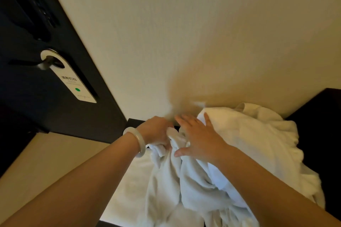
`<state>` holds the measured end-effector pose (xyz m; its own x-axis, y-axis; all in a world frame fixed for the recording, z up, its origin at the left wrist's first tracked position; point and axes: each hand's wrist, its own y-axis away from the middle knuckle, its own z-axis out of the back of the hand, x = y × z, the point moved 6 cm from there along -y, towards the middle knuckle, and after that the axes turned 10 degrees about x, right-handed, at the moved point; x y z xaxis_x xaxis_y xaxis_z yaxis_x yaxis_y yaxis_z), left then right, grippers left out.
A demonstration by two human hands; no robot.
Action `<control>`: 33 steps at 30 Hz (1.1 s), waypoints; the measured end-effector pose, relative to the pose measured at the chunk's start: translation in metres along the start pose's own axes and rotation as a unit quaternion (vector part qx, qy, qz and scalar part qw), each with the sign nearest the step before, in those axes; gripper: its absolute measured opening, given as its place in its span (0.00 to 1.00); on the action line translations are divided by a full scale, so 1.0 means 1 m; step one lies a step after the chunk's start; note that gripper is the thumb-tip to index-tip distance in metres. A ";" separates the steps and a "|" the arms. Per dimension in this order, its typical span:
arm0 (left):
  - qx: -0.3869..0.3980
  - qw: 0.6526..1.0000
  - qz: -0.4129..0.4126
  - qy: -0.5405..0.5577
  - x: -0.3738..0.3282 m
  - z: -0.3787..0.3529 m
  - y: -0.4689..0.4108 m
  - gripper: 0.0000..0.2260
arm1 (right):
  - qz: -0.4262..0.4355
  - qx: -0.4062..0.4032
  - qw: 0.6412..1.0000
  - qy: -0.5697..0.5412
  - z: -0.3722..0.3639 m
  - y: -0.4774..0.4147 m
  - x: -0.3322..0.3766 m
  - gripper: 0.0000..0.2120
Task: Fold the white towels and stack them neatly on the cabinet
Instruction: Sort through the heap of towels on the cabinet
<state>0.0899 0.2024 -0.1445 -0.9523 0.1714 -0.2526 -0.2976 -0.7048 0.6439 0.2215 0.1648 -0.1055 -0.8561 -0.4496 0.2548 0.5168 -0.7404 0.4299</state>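
Note:
A white towel [171, 180] hangs bunched in front of me. My left hand [156, 134] grips its upper edge, a pale bangle on that wrist. My right hand [199, 138] lies with fingers spread on the cloth just right of the left hand. A heap of more white towels [258, 134] is piled to the right on the dark cabinet [321, 116]. Under the hanging towel a flat white surface [129, 180] shows, possibly another towel laid out.
A cream wall [184, 33] rises right behind the cabinet. At the left stands a dark door [27, 107] with a white hanger sign [73, 81] on its handle. A beige floor strip [46, 162] shows at lower left.

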 end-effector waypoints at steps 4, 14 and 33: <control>-0.060 0.996 -0.022 0.066 0.000 0.041 0.027 0.12 | 0.009 0.017 0.970 -0.241 -0.002 -0.025 0.007 0.56; -0.368 0.921 -0.116 0.061 0.005 0.115 0.079 0.18 | -0.034 -0.315 0.946 -0.071 0.086 -0.059 0.008 0.20; -0.179 0.959 0.036 0.215 0.030 -0.026 0.006 0.33 | -0.021 -0.133 0.983 -0.121 0.077 0.016 -0.051 0.20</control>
<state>0.0612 0.1855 -0.1666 -0.8304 -0.1324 -0.5413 -0.1169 -0.9084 0.4015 0.2732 0.2145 -0.0455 -0.8363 -0.3073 0.4540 0.4361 -0.8748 0.2111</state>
